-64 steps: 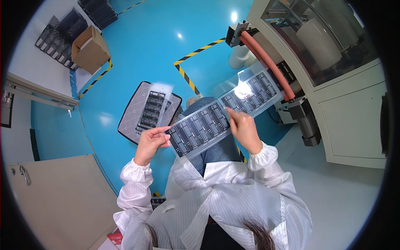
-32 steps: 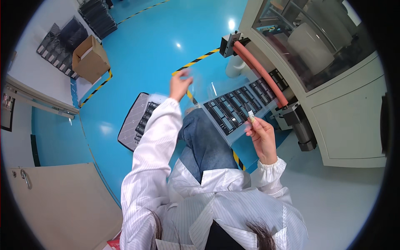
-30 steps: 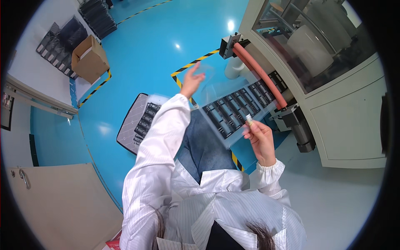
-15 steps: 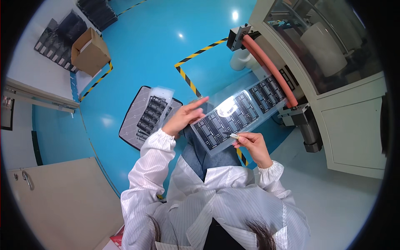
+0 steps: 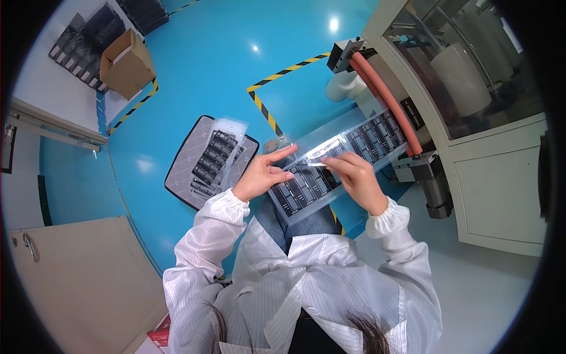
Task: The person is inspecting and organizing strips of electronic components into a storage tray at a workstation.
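A long clear film [image 5: 283, 218] with black printed panels [image 5: 365, 140] slopes from over my knees up to the machine's red roller [image 5: 377, 88]. My left hand [image 5: 262, 174] is open at the film's left edge, index finger stretched out and thumb lying at the edge. In my right hand [image 5: 358, 180], above the middle of the film, the fingers pinch a small pale slim tool [image 5: 317, 164]. Its pale end points toward my left hand; whether it touches the film I cannot tell. Glare whitens part of the panels beside it.
Left of my knees, a grey padded stool [image 5: 187, 154] bears several loose printed sheets [image 5: 216, 156]. The machine cabinet [image 5: 501, 189] stands at right, a metal bracket [image 5: 433, 186] beneath the roller. A cardboard box [image 5: 127, 71] is far left; a door [image 5: 88, 277] is near left. Striped tape [image 5: 265, 109] marks the floor.
My right hand has moved up and left across the film with the pale tool, from its near edge to its middle. My left hand's fingers have spread a little, thumb at the edge.
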### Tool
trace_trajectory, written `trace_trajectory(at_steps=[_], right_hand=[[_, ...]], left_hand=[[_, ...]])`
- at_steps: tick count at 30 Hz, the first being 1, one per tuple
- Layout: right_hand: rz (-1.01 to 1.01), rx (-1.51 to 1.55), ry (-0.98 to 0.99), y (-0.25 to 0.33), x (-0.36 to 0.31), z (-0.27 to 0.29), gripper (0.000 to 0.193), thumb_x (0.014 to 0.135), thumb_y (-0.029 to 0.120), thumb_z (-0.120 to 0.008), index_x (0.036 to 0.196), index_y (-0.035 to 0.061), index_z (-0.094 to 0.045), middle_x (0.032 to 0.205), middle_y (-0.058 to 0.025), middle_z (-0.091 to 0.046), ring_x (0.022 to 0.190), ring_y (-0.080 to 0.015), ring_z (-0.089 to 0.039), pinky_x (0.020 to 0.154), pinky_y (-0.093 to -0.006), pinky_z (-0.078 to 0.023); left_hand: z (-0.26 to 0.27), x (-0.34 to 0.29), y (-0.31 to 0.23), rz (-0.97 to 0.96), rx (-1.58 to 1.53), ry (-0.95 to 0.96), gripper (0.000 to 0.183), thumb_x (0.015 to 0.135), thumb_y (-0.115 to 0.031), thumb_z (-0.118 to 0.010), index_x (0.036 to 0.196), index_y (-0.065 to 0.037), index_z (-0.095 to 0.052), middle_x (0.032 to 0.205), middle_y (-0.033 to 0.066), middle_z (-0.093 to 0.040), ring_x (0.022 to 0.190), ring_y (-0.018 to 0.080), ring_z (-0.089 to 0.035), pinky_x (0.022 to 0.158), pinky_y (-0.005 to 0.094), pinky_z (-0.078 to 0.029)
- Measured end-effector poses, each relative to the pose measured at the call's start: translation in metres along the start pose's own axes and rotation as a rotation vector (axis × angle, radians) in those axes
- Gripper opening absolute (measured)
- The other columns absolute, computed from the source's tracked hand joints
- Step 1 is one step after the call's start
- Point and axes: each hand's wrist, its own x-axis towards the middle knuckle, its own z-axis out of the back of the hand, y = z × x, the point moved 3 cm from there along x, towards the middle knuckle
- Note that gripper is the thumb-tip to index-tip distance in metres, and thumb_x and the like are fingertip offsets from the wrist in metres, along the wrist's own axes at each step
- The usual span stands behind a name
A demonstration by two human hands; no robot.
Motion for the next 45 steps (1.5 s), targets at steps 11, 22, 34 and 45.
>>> trace_trajectory(at_steps=[11, 22, 34, 45], right_hand=[[0.239, -0.507, 0.125, -0.001, 0.015, -0.018, 0.030, 0.072, 0.001, -0.059, 0.101, 0.0013, -0.065, 0.084, -0.0080, -0.056, 0.081, -0.0236, -0.057, 0.071, -0.0326, -0.051], [-0.361, -0.152, -0.101, -0.043, -0.022, 0.030, 0.028, 0.088, -0.001, -0.056, 0.115, -0.0017, -0.062, 0.073, -0.0178, -0.064, 0.056, -0.0167, -0.062, 0.053, -0.0282, -0.047], [-0.367, 0.035, -0.149, -0.007, -0.024, -0.031, 0.027, 0.089, 0.004, -0.058, 0.114, -0.0011, -0.063, 0.064, -0.0170, -0.058, 0.048, -0.0136, -0.052, 0.049, -0.0281, -0.041], [-0.280, -0.074, -0.098, 0.005, -0.029, -0.043, 0.030, 0.080, 0.001, -0.059, 0.110, -0.0030, -0.062, 0.063, -0.0187, -0.058, 0.061, -0.0327, -0.060, 0.058, -0.0420, -0.048]], left_hand=[[0.009, -0.018, 0.004, 0.005, 0.034, -0.016, 0.066, 0.080, 0.007, -0.065, 0.140, -0.007, -0.043, 0.144, 0.0053, -0.042, 0.067, 0.0007, -0.054, 0.062, 0.0184, -0.048], [0.026, -0.034, 0.001, 0.156, -0.025, 0.031, 0.068, 0.082, 0.004, -0.064, 0.143, -0.005, -0.035, 0.129, 0.0139, -0.054, 0.078, 0.0051, -0.060, 0.066, 0.0210, -0.053], [0.026, -0.058, -0.022, 0.183, 0.078, -0.012, 0.061, 0.081, 0.004, -0.064, 0.138, 0.002, -0.041, 0.105, 0.0086, -0.066, 0.074, 0.0068, -0.063, 0.065, 0.0199, -0.053], [0.026, -0.076, -0.027, 0.211, 0.179, -0.061, 0.060, 0.079, 0.005, -0.065, 0.136, 0.000, -0.046, 0.102, 0.0064, -0.067, 0.077, 0.0060, -0.063, 0.070, 0.0189, -0.051]])
